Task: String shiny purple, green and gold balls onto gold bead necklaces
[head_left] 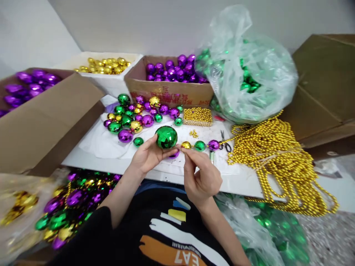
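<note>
My left hand [148, 155] holds a large shiny green ball [166, 137] between thumb and fingers, above the white cloth. Just right of the ball, my right hand [201, 171] pinches something thin, perhaps a wire or string end, too small to make out. A gold ball [186, 145], a smaller green ball [199, 146] and a purple ball [213, 145] lie strung in a row beyond my right fingers. Gold bead strands [271, 147] run on from that row to the right. Partly hidden under the green ball is another purple ball [174, 154].
Scissors [226, 142] lie near the strung balls. Behind stand a tray of gold beads [197, 116], a pile of mixed balls [148, 120], a carton of purple balls [166, 89], a white box [116, 81] and a plastic bag [252, 74]. Finished-looking strands [74, 207] hang at lower left.
</note>
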Available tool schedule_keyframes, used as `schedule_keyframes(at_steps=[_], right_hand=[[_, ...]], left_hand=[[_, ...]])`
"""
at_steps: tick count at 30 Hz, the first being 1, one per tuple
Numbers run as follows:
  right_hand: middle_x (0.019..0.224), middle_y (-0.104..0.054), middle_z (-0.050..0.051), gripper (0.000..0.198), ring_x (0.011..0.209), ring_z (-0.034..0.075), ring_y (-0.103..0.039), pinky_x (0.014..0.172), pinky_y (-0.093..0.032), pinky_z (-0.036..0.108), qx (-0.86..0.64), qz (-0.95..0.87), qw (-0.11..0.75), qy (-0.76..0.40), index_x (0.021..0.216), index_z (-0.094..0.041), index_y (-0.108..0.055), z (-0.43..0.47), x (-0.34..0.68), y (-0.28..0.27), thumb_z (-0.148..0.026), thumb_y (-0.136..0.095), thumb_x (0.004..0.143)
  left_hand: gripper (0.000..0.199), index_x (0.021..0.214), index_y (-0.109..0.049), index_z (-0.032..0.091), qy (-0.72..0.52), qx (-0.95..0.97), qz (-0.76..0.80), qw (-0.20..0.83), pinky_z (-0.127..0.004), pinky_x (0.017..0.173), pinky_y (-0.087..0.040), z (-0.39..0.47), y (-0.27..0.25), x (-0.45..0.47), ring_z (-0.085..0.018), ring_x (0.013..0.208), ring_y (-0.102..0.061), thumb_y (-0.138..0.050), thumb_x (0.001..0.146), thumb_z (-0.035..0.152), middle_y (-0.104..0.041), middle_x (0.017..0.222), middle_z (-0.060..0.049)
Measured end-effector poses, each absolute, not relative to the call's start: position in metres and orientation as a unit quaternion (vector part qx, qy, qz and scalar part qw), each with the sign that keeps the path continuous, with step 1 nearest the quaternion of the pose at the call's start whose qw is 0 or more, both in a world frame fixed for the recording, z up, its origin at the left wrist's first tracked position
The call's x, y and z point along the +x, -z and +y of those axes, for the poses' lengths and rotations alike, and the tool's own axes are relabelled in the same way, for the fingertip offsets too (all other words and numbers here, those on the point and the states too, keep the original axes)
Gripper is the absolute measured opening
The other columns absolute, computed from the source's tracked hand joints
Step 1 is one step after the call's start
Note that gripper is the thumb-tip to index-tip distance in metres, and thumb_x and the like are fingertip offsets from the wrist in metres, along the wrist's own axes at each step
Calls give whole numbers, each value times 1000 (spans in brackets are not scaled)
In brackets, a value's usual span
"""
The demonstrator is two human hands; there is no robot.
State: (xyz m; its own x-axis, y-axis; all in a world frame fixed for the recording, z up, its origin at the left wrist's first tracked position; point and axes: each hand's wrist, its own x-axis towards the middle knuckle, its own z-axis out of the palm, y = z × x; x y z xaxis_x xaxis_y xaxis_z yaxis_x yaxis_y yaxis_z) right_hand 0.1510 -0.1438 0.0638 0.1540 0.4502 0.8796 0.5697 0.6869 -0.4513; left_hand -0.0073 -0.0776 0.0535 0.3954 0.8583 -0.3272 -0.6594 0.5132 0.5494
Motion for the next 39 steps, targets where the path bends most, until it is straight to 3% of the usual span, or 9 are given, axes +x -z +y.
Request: schedule_keyframes(at_steps=[7, 14, 20, 28, 35, 39], right_hand=[[88, -76, 3, 23, 75, 12, -72, 61, -56, 20, -380, -677, 624, -90, 101, -19, -65, -150, 111, -58, -1, -62, 88], [95, -78, 10, 31, 88, 18, -75, 73, -61, 25, -335, -778, 531, -12, 117, -16, -60, -159, 86, -52, -4, -62, 89], [99, -77, 9, 39, 89, 18, -75, 75, -62, 25, -337, -803, 491, 4, 125, -16, -57, -158, 80, -58, -6, -62, 88], [96, -77, 9, 31, 86, 17, -75, 75, -62, 23, -343, -834, 432, 9, 121, -16, -56, -155, 79, -65, -7, -57, 92], [91, -77, 3, 33, 76, 15, -74, 64, -60, 23, -420, -731, 537, -16, 114, -21, -64, -157, 82, -56, -3, -64, 86], [90, -77, 3, 33, 76, 16, -74, 64, -60, 24, -416, -728, 545, -3, 114, -22, -64, -162, 85, -58, -3, -64, 87]], left_hand=[[44, 132, -54, 9, -488, 81, 372, 785, -39, 83, -60, -127, -24, -76, -27, 88, -74, -43, 100, 38, -73, 105, -20], [55, 135, -53, 3, -519, -11, 355, 778, -35, 81, -59, -139, -5, -94, -23, 83, -71, -39, 101, 43, -72, 104, -22], [61, 134, -54, 1, -507, -32, 328, 796, -33, 75, -58, -135, 5, -99, -22, 77, -70, -39, 100, 49, -72, 103, -24], [63, 133, -56, 2, -492, -43, 314, 811, -32, 71, -57, -128, 22, -100, -22, 73, -70, -37, 100, 52, -73, 102, -24], [66, 132, -56, 0, -463, -44, 330, 821, -32, 70, -58, -123, 17, -92, -22, 74, -70, -38, 100, 54, -71, 107, -26], [65, 131, -57, 0, -458, -30, 326, 826, -32, 70, -58, -125, 12, -88, -22, 74, -70, -39, 99, 54, -72, 104, -26]])
